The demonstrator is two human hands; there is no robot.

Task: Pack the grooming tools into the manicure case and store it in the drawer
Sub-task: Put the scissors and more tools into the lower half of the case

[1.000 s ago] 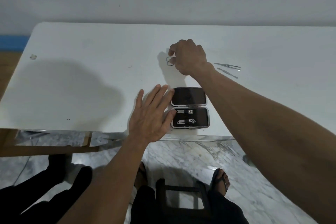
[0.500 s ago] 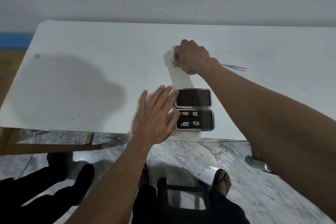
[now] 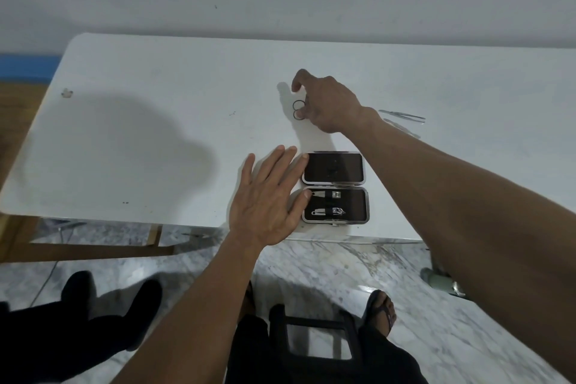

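The manicure case [image 3: 363,203] lies open near the table's front edge, its lid [image 3: 333,167] flat behind a base that holds a nail clipper and another small tool. My left hand [image 3: 268,196] lies flat with fingers spread, fingertips touching the case's left side. Behind the case, my right hand [image 3: 327,103] grips small scissors [image 3: 297,110]. Only their two ring handles show at the left of the hand, and the index finger is raised. Tweezers [image 3: 403,115] and another thin metal tool [image 3: 402,128] lie to the right of that hand.
The white table [image 3: 156,134] stands against a grey wall. Its front edge runs just below the case. Under it I see a marble floor, a black stool frame [image 3: 311,337], my sandalled foot and a wooden frame at the left.
My right hand has closed lower over the scissors and its index finger has lifted, so both ring handles now show. My left hand stays flat beside the case.
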